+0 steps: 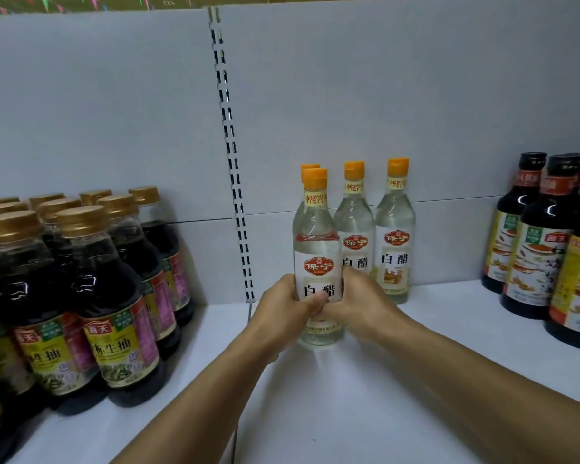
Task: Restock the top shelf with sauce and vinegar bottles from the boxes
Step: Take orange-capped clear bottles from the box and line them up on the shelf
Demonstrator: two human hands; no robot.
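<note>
Fingers (283,298) of the left hand (282,316) curl round the left side of a clear white vinegar bottle (318,259), the thumb lying across the lower part of its label, while the right hand (365,303) wraps the same bottle from the right, so both hands grip it low on its body. That bottle stands upright on the white shelf (349,396), its base touching the shelf surface, with an orange cap and a red-and-gold emblem above two large black characters. Directly behind it stands a second vinegar bottle (310,168), of which little more than the orange cap shows. Just to the right, a third vinegar bottle (355,226) and a fourth vinegar bottle (395,236) stand side by side against the grey back panel (416,95).

Left of a slotted metal upright (230,135) that divides the back panel, a block of dark soy sauce bottles (114,296) with gold caps and yellow-green labels stands in rows, well apart from the vinegar. At the far right edge, a group of taller dark sauce bottles (543,242) with black caps and food pictures on their labels stands on the same shelf. Both bare forearms reach up from the lower edge of the view.
</note>
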